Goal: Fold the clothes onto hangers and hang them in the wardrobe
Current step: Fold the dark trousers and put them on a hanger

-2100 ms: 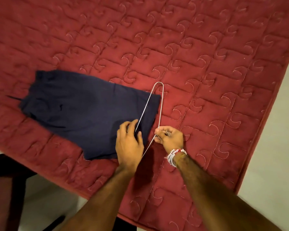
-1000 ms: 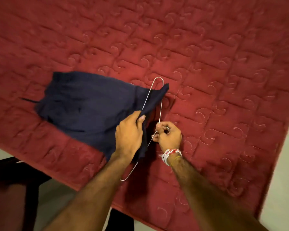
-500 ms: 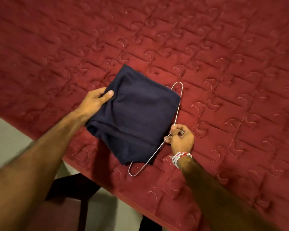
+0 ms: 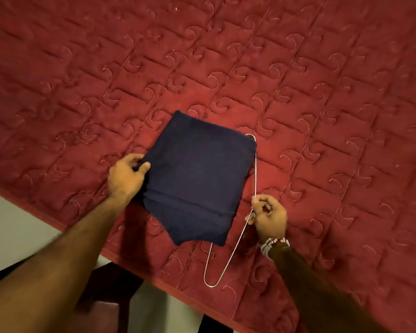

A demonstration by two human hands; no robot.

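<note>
A dark navy garment point(image 4: 197, 179) lies folded over the bar of a thin metal wire hanger point(image 4: 228, 260) on a red quilted bed point(image 4: 298, 92). My left hand point(image 4: 126, 176) grips the garment's left edge, thumb on top. My right hand point(image 4: 268, 216) pinches the hanger at its neck, just right of the cloth, with a beaded bracelet on the wrist. One end of the hanger sticks out below the garment near the bed's edge; the far end shows at the cloth's upper right corner.
The bed's front edge point(image 4: 154, 282) runs diagonally from left to lower right. Beyond it lies pale floor point(image 4: 15, 227), with dark furniture point(image 4: 106, 296) under my left forearm.
The garment, spread flat at first, has been folded over the hanger bar into a compact square. My left hand moved from the hanger to the cloth's left edge. My right hand kept its hold.
</note>
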